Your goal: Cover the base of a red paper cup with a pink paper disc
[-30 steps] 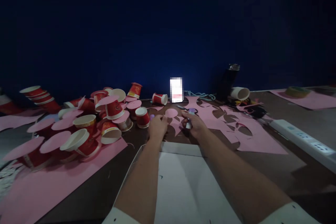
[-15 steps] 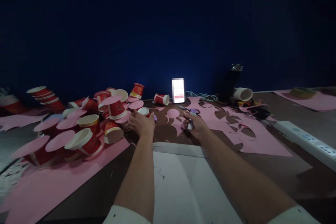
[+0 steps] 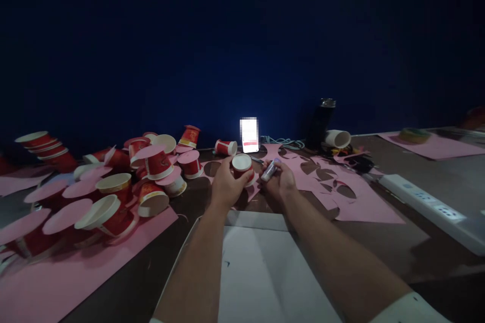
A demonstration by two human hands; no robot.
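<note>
the left hand (image 3: pixel 227 185) is gripping a red cup (image 3: pixel 242 167) over the desk (image 3: pixel 397 242), and the right hand (image 3: pixel 281 181) is clasping a glue stick (image 3: pixel 270 169). it looks like the gluing step; stick should meet the cup rim.

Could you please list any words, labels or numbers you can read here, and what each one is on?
None can be read.
Red paper cup in the left hand: gold print too small to read.
Glue stick in the right hand: label blurred.
Lit phone screen: blurred out.
</note>
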